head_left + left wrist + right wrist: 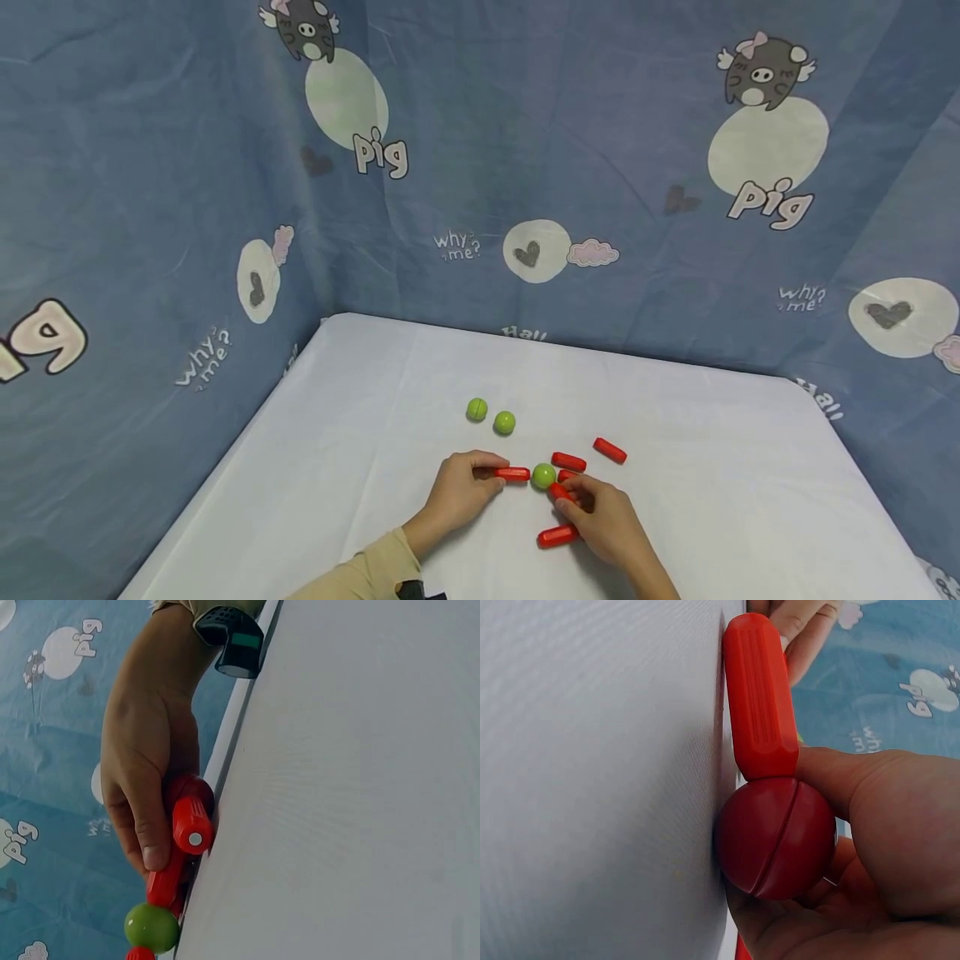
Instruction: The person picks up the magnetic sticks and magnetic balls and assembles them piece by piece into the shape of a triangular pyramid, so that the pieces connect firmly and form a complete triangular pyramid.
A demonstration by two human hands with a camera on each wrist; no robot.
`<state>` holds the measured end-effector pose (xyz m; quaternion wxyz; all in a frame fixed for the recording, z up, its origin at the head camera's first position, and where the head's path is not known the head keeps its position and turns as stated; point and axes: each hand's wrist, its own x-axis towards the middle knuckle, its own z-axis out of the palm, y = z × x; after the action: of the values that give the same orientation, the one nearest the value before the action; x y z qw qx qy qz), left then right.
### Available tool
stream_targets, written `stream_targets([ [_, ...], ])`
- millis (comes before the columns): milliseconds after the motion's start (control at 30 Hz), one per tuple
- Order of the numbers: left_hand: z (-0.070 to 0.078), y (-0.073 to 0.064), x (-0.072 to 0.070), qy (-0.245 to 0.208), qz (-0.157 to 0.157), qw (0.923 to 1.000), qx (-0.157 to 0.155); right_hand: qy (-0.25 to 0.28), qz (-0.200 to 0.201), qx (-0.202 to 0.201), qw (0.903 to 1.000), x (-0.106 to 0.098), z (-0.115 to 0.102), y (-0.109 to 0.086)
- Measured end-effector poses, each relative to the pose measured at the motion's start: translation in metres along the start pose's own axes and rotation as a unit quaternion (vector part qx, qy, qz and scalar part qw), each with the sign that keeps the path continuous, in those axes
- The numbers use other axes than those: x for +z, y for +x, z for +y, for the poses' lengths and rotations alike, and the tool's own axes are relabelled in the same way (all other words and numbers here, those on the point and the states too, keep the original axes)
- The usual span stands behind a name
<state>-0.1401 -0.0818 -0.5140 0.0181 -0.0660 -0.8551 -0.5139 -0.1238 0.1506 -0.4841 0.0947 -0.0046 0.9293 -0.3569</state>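
Observation:
In the head view my left hand (461, 490) pinches a red rod (513, 474) by its left end, the other end close to a green ball (543, 476). My right hand (609, 523) pinches a second red rod (562, 493), which slants up to the same ball's lower right. The left wrist view shows the right hand (146, 757) from across, its rod (165, 879) touching the green ball (151, 928). Close under that hand's palm lies a dark red ball (776, 838), with another red rod (761, 697) against it.
Two green balls (505, 422) lie farther back on the white table (360, 400). Red rods (568, 461) lie just beyond the right hand, one partly covered by its fingers, another (610, 451) farther right. A blue printed cloth (480, 183) hangs behind and to the left.

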Motion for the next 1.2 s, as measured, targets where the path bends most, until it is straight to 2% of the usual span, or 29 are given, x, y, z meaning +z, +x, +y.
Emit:
stream_targets([
  [633,0.0009,0.0008,0.0047,0.035,-0.006,0.9994,0.006,0.005,0.003,0.006,1.0,0.0005,-0.0004,0.0007],
  [1200,0.0034,-0.0036,0.0048,0.032,-0.043,0.9985,0.012,-0.003,0.018,0.006,0.9998,0.0032,-0.0023,0.0007],
])
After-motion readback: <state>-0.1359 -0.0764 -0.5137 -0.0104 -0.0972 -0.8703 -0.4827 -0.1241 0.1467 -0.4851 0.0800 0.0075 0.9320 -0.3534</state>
